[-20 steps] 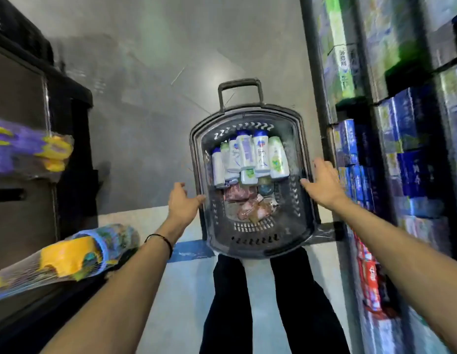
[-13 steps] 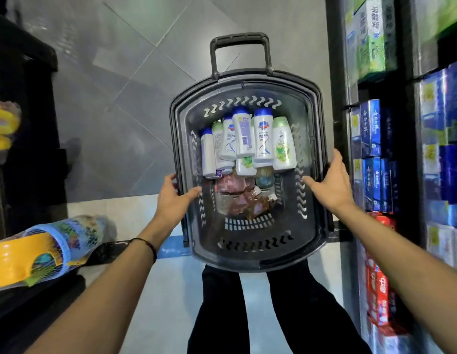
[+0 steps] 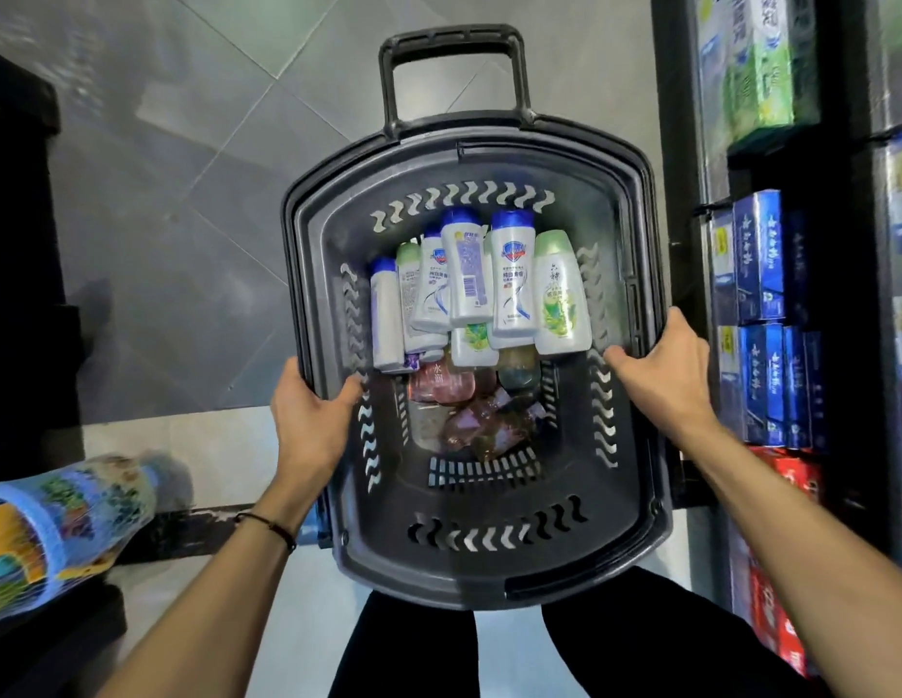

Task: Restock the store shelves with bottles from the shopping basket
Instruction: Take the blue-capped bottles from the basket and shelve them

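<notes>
A dark grey shopping basket (image 3: pixel 635 204) with a pull handle at its far end hangs in front of me above the floor. Inside lie several white bottles (image 3: pixel 512 284) with blue or green caps, piled at the far half, and some brownish and pink packets (image 3: pixel 484 420) nearer me. My left hand (image 3: pixel 313 415) grips the basket's left rim, thumb hooked inside. My right hand (image 3: pixel 670 375) grips the right rim the same way. Store shelves (image 3: pixel 761 304) with blue, green and red boxes stand just right of the basket.
A dark shelf unit (image 3: pixel 20 254) stands on the left, with netted yellow and blue toys (image 3: pixel 61 526) sticking out low down. The grey tiled floor (image 3: pixel 202 204) lies beneath. My legs in black trousers (image 3: pixel 403 647) are under the basket's near end.
The basket has come up closer to me and fills more of the view. Both hands, at first only beside its rims, now grip them.
</notes>
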